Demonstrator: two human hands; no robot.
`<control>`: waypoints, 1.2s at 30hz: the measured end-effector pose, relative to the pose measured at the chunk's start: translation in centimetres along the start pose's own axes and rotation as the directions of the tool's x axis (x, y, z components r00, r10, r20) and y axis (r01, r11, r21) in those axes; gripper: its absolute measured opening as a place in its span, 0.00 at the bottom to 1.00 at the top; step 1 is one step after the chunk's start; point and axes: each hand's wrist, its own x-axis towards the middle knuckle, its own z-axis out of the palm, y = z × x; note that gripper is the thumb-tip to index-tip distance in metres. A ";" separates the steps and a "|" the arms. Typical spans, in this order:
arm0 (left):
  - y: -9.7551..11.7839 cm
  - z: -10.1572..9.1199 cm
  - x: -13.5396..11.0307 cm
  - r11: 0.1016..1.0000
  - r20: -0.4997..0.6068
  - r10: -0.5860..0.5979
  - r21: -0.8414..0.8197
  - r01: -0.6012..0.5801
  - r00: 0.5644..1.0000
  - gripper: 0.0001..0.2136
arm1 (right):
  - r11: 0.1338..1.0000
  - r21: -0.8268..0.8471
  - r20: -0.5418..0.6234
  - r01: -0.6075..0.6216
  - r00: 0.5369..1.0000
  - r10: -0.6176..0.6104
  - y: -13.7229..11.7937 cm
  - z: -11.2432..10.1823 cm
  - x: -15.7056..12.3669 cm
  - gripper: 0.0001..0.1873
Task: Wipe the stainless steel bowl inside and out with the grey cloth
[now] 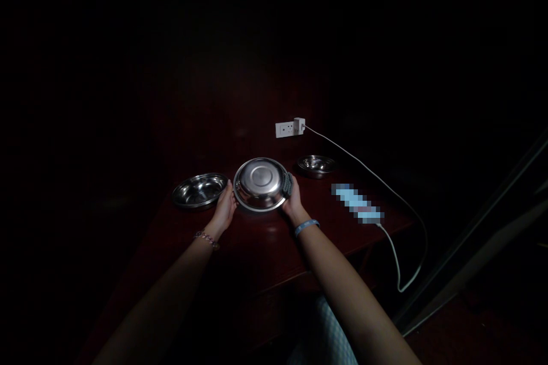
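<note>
A shiny steel bowl [262, 179] is turned with its ringed underside towards me, above the dark red table. My left hand [223, 209] is at its left rim, thumb up and fingers curled in against the edge. At the opposite rim, my right hand [293, 198] is closed around a dark grey-green textured scrubbing cloth [287, 185], which touches the bowl's side; most of those fingers are hidden. Just beyond my left hand, a wider steel bowl [199, 191] sits with its hollow side up. A smaller steel bowl [315, 165] stands further back on the right.
The dark red table [257, 251] has its front edge near me. On its right lies a lit, blurred-out device [357, 203] joined to a white cable [363, 165]. The cable hangs over the edge and runs from a charger [299, 125] in the wall socket [283, 129]. The surroundings are very dark.
</note>
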 end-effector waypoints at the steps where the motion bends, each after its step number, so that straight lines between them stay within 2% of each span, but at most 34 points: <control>1: 0.0 0.0 0.0 1.000 0.015 0.007 0.005 -0.007 1.000 0.15 | 1.000 0.009 -0.015 -0.018 1.000 0.019 0.0 0.0 0.0 0.09; 3: 0.0 0.0 -0.1 1.000 0.039 0.018 0.010 -0.019 0.999 0.15 | 0.997 0.035 -0.046 -0.067 0.997 0.069 -0.1 0.1 -0.1 0.10; 10: -0.1 0.0 -0.1 1.000 0.016 0.021 0.004 -0.021 1.000 0.11 | 0.997 0.038 -0.037 -0.063 0.997 0.064 -0.3 0.4 -0.5 0.14; 17: -0.1 -0.2 -0.1 0.999 0.023 0.035 -0.001 -0.035 0.999 0.13 | 0.998 0.019 -0.034 -0.056 0.998 0.056 -0.2 0.3 -0.2 0.15; 23: 0.0 -0.2 -0.2 0.998 0.055 0.049 0.022 -0.050 0.997 0.16 | 0.998 0.036 -0.054 -0.059 0.997 0.060 -0.3 0.5 -0.5 0.12; 30: 0.3 0.2 -0.4 0.998 0.051 0.046 0.030 -0.047 0.998 0.15 | 0.999 0.007 -0.045 -0.046 0.998 0.047 -0.5 0.5 -0.6 0.14; 36: 0.4 0.2 -0.6 0.997 0.027 0.059 0.057 -0.060 0.998 0.19 | 0.998 0.037 -0.067 -0.051 0.996 0.054 -0.2 0.4 -0.3 0.13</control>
